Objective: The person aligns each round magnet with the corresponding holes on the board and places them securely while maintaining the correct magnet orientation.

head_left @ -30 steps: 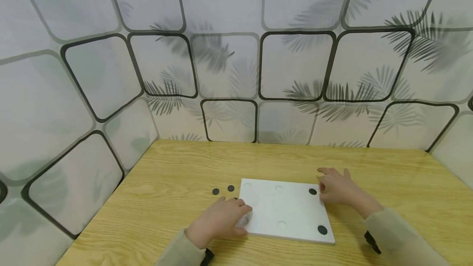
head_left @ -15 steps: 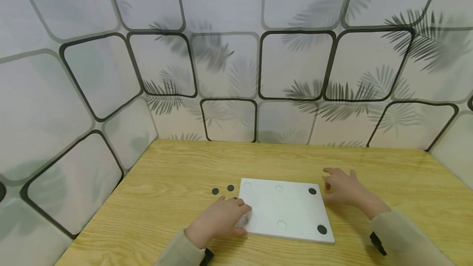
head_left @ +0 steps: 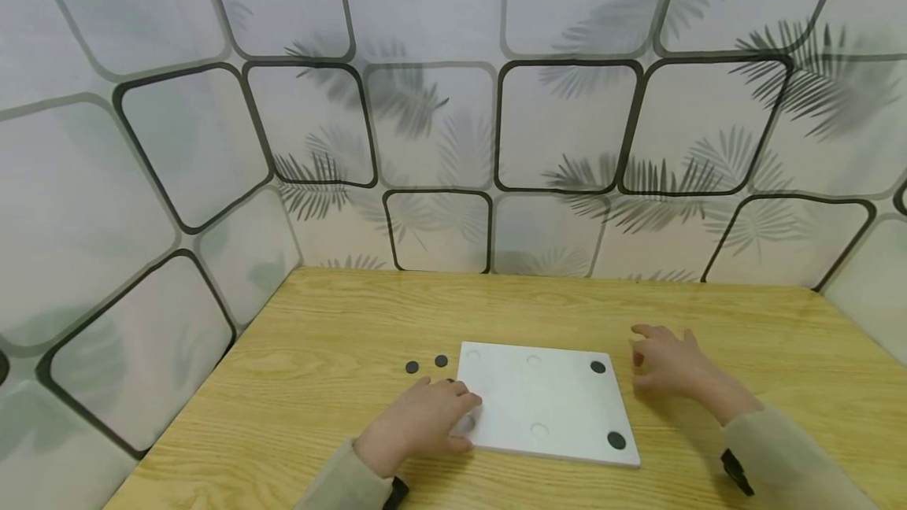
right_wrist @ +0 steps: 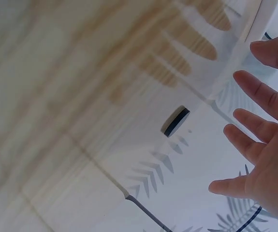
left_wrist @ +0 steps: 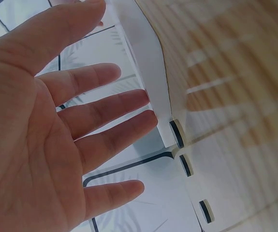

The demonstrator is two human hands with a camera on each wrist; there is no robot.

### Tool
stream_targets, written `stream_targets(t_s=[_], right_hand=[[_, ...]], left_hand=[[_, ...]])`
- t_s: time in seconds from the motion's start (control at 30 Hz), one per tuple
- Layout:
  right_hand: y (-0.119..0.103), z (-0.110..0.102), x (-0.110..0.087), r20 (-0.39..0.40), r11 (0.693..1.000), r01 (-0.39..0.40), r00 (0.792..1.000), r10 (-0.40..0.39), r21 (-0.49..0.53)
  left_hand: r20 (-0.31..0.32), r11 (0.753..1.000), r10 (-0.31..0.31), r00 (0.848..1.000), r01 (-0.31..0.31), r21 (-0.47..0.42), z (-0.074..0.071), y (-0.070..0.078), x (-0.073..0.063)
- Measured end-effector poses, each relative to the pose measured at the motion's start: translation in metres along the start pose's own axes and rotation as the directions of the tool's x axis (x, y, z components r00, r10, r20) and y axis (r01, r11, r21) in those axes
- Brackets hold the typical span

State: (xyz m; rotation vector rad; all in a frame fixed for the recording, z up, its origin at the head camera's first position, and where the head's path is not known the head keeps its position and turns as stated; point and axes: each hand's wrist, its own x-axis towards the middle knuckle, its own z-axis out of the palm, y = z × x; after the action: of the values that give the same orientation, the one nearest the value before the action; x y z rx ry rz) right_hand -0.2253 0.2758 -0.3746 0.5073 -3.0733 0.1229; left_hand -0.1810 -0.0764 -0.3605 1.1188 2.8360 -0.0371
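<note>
White board (head_left: pixel 546 396) is lying on the wooden table (head_left: pixel 340 321), bearing two dark discs (head_left: pixel 616 440) along its right side. Left hand (head_left: pixel 423 419) is hiding part of the board's left edge, its fingers spreading loosely and gripping nothing; whether they are touching the board, I cannot tell. Past it, two loose discs (head_left: pixel 441 361) are lying in sight, while a third disc (head_left: pixel 449 380) is barely showing. Right hand (head_left: pixel 669 364) is hovering beyond the board's right edge, fingers extending apart, holding nothing. Both sleeves (head_left: pixel 349 480) are running out of frame.
</note>
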Motion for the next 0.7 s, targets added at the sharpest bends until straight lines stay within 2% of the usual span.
stream_targets(t_s=[0.37,0.7], right_hand=[[0.009,-0.001,-0.005,0.008,1.000,-0.019,1.000,0.019,0.003],[0.017,-0.002,-0.012,-0.022,1.000,-0.008,1.000,0.008,-0.002]], left_hand=[[-0.015,1.000,0.013,1.000,-0.013,0.018,0.001,0.000,0.000],[-0.017,1.000,0.015,1.000,-0.015,0.020,0.001,0.000,-0.001]])
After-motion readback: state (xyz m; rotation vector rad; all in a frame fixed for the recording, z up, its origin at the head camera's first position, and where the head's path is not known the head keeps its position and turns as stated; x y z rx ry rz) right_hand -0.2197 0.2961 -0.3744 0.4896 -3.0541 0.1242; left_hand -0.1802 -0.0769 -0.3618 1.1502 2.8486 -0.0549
